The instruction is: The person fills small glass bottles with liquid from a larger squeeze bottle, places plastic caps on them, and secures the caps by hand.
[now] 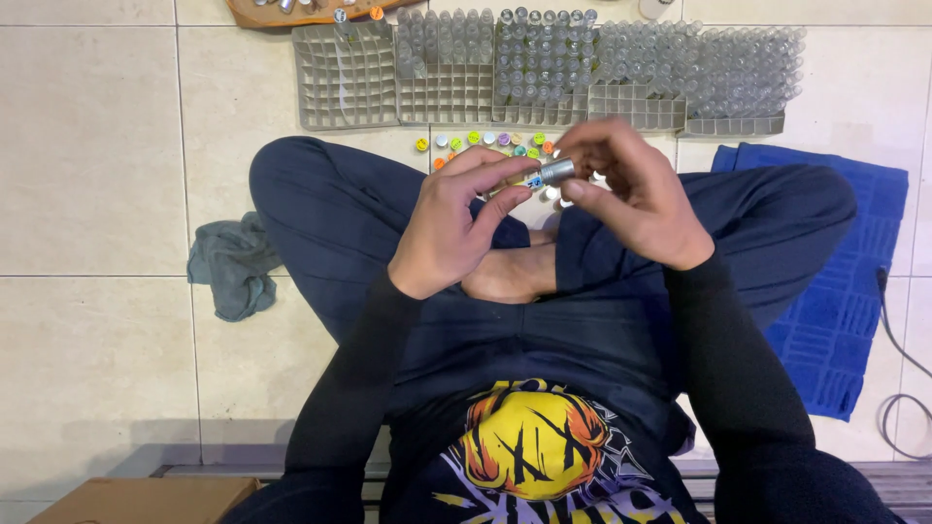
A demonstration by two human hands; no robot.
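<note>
Here the small vial (537,177) lies level, silver cap rightward; left hand (456,225) and right hand (636,199) fingers clamp it.

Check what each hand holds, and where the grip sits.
Left hand pinches the body of a small glass vial; right hand has its fingertip grip on the vial's silver metal cap.

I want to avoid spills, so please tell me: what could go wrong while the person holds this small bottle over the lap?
1. The small bottle is pinched only by fingertips of the left hand and right hand; it may slip onto the legs.
2. Loose coloured caps lie near the knees and could scatter.
3. The divided trays stand close; a leg movement might tip their bottles.
</note>
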